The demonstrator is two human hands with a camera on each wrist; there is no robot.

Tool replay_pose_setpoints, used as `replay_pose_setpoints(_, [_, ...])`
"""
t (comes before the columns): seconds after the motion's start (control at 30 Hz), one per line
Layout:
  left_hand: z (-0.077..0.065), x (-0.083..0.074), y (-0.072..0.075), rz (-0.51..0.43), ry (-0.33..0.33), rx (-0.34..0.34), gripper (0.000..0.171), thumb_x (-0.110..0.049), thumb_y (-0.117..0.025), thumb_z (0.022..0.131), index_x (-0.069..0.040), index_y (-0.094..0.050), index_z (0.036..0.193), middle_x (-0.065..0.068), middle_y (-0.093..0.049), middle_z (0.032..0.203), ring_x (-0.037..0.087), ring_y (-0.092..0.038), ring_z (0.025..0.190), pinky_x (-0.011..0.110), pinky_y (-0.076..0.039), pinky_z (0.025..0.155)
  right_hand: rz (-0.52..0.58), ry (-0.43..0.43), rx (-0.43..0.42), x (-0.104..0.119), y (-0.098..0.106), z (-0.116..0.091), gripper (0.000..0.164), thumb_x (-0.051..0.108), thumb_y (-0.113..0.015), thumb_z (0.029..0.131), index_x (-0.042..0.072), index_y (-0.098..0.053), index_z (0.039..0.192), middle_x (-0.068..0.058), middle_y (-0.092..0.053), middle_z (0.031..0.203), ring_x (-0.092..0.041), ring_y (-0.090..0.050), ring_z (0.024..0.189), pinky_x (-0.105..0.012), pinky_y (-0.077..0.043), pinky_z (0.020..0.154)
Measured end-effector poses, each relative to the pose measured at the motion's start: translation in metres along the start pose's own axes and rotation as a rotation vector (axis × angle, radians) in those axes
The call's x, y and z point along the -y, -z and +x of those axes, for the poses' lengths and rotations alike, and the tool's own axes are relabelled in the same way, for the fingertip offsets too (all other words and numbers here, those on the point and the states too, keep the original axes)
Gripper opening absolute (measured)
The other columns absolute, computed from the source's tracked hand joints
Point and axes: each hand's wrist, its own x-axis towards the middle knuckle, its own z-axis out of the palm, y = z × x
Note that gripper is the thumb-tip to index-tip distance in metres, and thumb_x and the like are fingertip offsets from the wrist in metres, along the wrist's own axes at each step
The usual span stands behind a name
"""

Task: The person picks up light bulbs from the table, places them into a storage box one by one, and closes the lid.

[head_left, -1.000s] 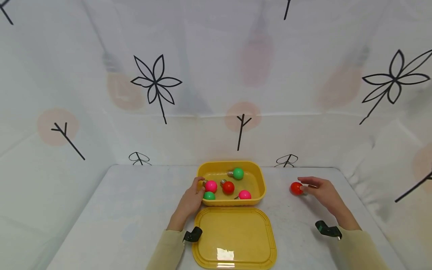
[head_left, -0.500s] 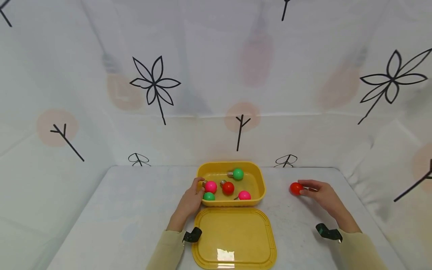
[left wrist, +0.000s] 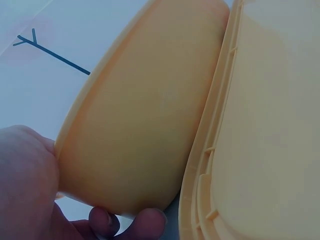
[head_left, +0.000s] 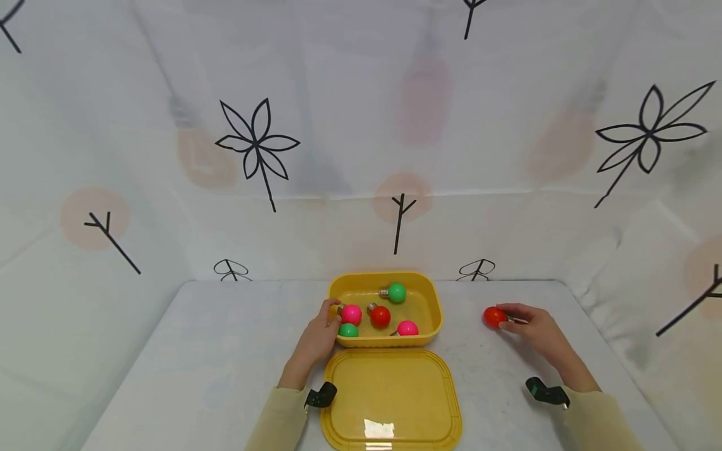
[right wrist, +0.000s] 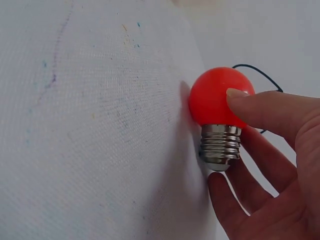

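My left hand point(head_left: 317, 341) grips the left end of a yellow plastic bin point(head_left: 420, 310). In the left wrist view its thumb and curled fingers hold the bin's end wall point(left wrist: 135, 110). Over on the right, my right hand point(head_left: 541, 335) pinches a small red light bulb point(head_left: 494, 317). The right wrist view shows the thumb on the red globe point(right wrist: 212, 95), with the other fingers behind and below the metal screw base point(right wrist: 220, 142). The bulb lies close against the white tabletop, its base toward the hand.
Inside the bin lie green bulbs point(head_left: 397, 292), pink bulbs point(head_left: 352, 314) and another red bulb point(head_left: 380, 317). A flat yellow lid point(head_left: 392, 388) lies in front of the bin, close to its near side. White patterned cloth point(head_left: 316, 238) hangs behind the table.
My right fingers and thumb have settled around the red bulb, which has turned slightly, showing more of its base. My left hand stays on the bin. The head view has tilted a little.
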Motion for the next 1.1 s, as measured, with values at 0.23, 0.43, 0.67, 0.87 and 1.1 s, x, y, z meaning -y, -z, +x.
replay_pose_setpoints(0.23, [-0.001, -0.001, -0.001, -0.010, 0.002, 0.001, 0.036, -0.023, -0.045, 0.105, -0.018, -0.041, 0.141, 0.003, -0.040, 0.068, 0.021, -0.042, 0.058, 0.034, -0.037, 0.058, 0.011, 0.016, -0.025, -0.001, -0.003, 0.000, 0.056, 0.025, -0.073, 0.092, -0.005, -0.055, 0.135, -0.030, -0.052, 0.136, -0.049, -0.044, 0.126, -0.058, -0.045, 0.095])
replay_pose_setpoints(0.43, [-0.001, -0.001, 0.000, -0.018, -0.014, -0.003, 0.036, -0.022, -0.045, 0.105, -0.018, -0.041, 0.141, 0.003, -0.040, 0.065, 0.020, -0.040, 0.055, 0.033, -0.036, 0.056, 0.001, 0.017, -0.044, 0.000, -0.007, 0.000, 0.057, 0.023, -0.075, 0.090, -0.004, -0.054, 0.136, -0.031, -0.051, 0.136, -0.051, -0.045, 0.125, -0.059, -0.045, 0.095])
replay_pose_setpoints(0.67, [-0.001, 0.000, 0.000, -0.017, -0.017, -0.002, 0.036, -0.023, -0.045, 0.106, -0.018, -0.041, 0.141, 0.004, -0.042, 0.067, 0.021, -0.043, 0.058, 0.034, -0.037, 0.059, -0.014, 0.005, -0.046, -0.001, -0.009, 0.003, 0.058, 0.022, -0.075, 0.089, -0.002, -0.053, 0.137, -0.030, -0.051, 0.136, -0.050, -0.046, 0.124, -0.058, -0.046, 0.094])
replay_pose_setpoints(0.87, [-0.001, 0.002, -0.001, -0.018, -0.016, -0.003, 0.037, -0.023, -0.045, 0.105, -0.018, -0.040, 0.141, 0.010, -0.055, 0.080, 0.022, -0.048, 0.064, 0.033, -0.039, 0.060, -0.015, 0.005, -0.044, 0.002, -0.010, 0.002, 0.058, 0.022, -0.075, 0.090, -0.003, -0.053, 0.137, -0.030, -0.051, 0.135, -0.050, -0.047, 0.123, -0.058, -0.047, 0.093])
replay_pose_setpoints(1.1, [0.000, 0.002, -0.001, -0.013, -0.017, -0.003, 0.037, -0.023, -0.045, 0.105, -0.018, -0.041, 0.141, 0.011, -0.059, 0.088, 0.023, -0.051, 0.067, 0.034, -0.040, 0.062, -0.029, 0.008, -0.049, 0.002, -0.011, 0.002, 0.057, 0.022, -0.075, 0.090, -0.003, -0.053, 0.137, -0.030, -0.051, 0.135, -0.050, -0.047, 0.123, -0.058, -0.047, 0.093])
